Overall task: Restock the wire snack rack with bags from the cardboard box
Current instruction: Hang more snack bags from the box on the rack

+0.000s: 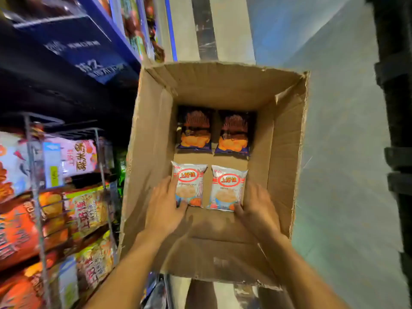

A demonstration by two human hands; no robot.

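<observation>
Restock status: four bags left in box, both hands on the near pair

Progress, judged from how things lie:
- Wire snack rack (36, 197) at left already carries bags on every tier in view; they're blurred, so I can't tell which slots have room.
- Cardboard box (153, 134) sits open beside the rack, flaps up. One flat layer remains on its bottom: two dark bags at the far side, left dark bag (194, 128) and right dark bag (234, 132), and two white bags nearer the person, left white bag (189, 184) and right white bag (227, 188). Bare cardboard shows around them, so the box looks nearly emptied.
- Left to do: those four bags. None is lifted yet; all lie flat on the box floor.

Hands:
- Both forearms reach down into the box from the near edge.
- Left hand (165, 208) grips the left white bag: thumb at its bottom left corner, fingers running up its outer left edge.
- Right hand (256, 208) mirrors it on the right white bag: thumb at the bottom right corner, fingers along the outer right edge.
- Looks like a one-bag-per-hand pickup. Dark bags are untouched, well clear of both hands.
</observation>
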